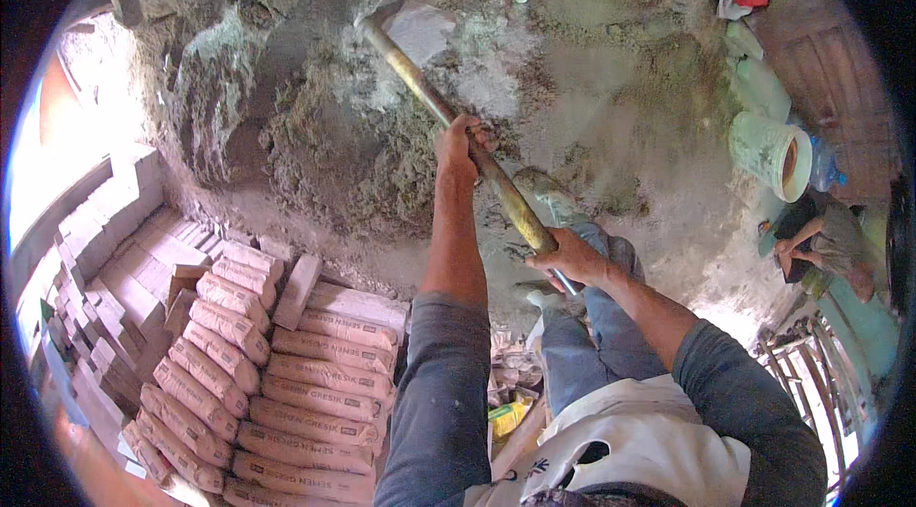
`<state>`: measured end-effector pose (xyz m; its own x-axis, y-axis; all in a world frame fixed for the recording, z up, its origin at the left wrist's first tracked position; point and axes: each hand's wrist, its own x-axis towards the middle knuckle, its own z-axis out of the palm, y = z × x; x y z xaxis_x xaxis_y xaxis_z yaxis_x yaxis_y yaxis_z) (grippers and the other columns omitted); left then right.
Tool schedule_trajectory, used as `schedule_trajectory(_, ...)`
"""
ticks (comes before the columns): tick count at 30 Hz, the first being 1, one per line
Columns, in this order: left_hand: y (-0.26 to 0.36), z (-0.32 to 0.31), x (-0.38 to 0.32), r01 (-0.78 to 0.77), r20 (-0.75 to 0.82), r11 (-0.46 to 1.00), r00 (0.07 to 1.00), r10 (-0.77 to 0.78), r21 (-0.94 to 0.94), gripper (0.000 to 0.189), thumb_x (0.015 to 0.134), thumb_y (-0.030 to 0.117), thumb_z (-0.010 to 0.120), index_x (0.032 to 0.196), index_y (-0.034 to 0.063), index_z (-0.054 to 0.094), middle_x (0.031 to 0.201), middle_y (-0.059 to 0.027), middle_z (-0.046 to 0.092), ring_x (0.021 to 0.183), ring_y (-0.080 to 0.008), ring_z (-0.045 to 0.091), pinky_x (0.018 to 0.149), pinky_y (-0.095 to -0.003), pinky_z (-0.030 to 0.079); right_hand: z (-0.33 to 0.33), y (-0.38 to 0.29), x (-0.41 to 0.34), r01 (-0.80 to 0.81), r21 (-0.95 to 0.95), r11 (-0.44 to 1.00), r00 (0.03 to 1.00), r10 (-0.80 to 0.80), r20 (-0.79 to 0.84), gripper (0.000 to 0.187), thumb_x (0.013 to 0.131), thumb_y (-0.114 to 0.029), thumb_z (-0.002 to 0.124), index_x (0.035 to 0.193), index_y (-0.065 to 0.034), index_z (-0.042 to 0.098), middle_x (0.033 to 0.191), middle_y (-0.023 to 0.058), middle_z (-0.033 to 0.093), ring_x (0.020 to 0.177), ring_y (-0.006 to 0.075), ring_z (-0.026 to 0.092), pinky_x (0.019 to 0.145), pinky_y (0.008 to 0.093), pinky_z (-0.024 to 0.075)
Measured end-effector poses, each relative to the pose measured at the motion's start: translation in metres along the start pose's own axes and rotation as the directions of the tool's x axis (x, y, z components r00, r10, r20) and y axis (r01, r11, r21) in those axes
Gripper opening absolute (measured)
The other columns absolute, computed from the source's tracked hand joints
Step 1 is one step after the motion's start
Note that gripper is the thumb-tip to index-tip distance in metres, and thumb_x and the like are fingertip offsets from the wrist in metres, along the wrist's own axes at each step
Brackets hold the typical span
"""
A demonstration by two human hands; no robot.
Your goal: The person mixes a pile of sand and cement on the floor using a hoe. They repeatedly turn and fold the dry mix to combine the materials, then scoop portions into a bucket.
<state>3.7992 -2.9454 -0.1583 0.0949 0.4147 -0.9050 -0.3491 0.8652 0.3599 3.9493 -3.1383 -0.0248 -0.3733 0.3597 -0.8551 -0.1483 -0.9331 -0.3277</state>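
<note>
A hoe with a long, worn wooden handle slants across the view. My left hand is wrapped around the middle of the handle. Near its butt end, my right hand grips it from the right side. The hoe's broad blade lies at the far end, against a patch of pale grey powder. Around it spreads a heap of damp, crumbly grey-brown mix. Which part of the blade is sunk in the material cannot be told.
Stacked paper cement sacks bearing writing fill the lower left, beside pale blocks. To the right stand a white bucket, a blue water bottle and a wooden door panel. Another person is near the bucket.
</note>
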Motion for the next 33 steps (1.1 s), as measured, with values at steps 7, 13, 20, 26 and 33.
schedule_trajectory(7, 0.014, 0.007, 0.035, -0.063, -0.119, 0.989, 0.99, 0.079, 0.134, 0.012, 0.083, 0.01, 0.067, 0.078, 0.0029, 0.058, 0.063, -0.0063, 0.054, 0.049, -0.0212, 0.053, 0.046, -0.0369, 0.048, 0.007, 0.003, 0.034, 0.154, -0.058, 0.986, 0.978, -0.161, -0.129, 0.026, 0.088, -0.017, 0.077, 0.087, -0.0049, 0.054, 0.061, 0.0016, 0.055, 0.041, 0.0126, 0.053, 0.037, 0.0314, 0.0409)
schedule_trajectory(13, -0.01, 0.005, 0.05, -0.135, -0.072, 0.907, 0.981, 0.178, 0.398, 0.014, 0.084, 0.009, 0.067, 0.079, 0.0003, 0.057, 0.064, -0.008, 0.056, 0.049, -0.0211, 0.056, 0.044, -0.0377, 0.047, 0.009, 0.031, 0.038, 0.042, 0.022, 0.999, 0.999, -0.041, -0.016, 0.026, 0.09, -0.022, 0.072, 0.08, -0.0057, 0.054, 0.057, 0.0027, 0.056, 0.041, 0.0154, 0.055, 0.041, 0.033, 0.0445)
schedule_trajectory(20, -0.114, -0.025, -0.012, -0.034, -0.237, 0.91, 0.961, 0.143, 0.413, 0.019, 0.077, 0.016, 0.064, 0.067, 0.0034, 0.054, 0.054, -0.0076, 0.055, 0.043, -0.0216, 0.055, 0.042, -0.0375, 0.045, 0.004, 0.09, -0.045, -0.097, -0.086, 0.992, 0.993, 0.091, -0.073, 0.019, 0.09, -0.017, 0.07, 0.094, -0.0019, 0.059, 0.055, 0.0027, 0.057, 0.04, 0.0151, 0.054, 0.039, 0.0339, 0.0433)
schedule_trajectory(26, -0.042, 0.006, -0.027, -0.078, -0.289, 0.952, 0.943, 0.167, 0.297, 0.012, 0.077, 0.008, 0.061, 0.07, 0.0021, 0.053, 0.055, -0.0084, 0.053, 0.042, -0.0215, 0.054, 0.039, -0.0362, 0.043, 0.002, 0.075, -0.013, 0.033, -0.04, 0.999, 0.997, -0.035, -0.07, 0.024, 0.089, -0.016, 0.071, 0.104, -0.0024, 0.058, 0.059, 0.0028, 0.058, 0.04, 0.0132, 0.053, 0.036, 0.0326, 0.0407)
schedule_trajectory(33, 0.009, 0.017, -0.001, -0.064, -0.335, 0.878, 0.909, 0.248, 0.475, 0.018, 0.078, 0.01, 0.067, 0.075, -0.0012, 0.053, 0.061, -0.0092, 0.057, 0.046, -0.0215, 0.056, 0.044, -0.0382, 0.046, 0.012, 0.019, 0.007, 0.031, -0.01, 0.999, 0.998, -0.031, -0.047, 0.023, 0.089, -0.015, 0.071, 0.091, -0.0041, 0.051, 0.053, 0.0031, 0.054, 0.036, 0.0149, 0.052, 0.035, 0.0333, 0.0405)
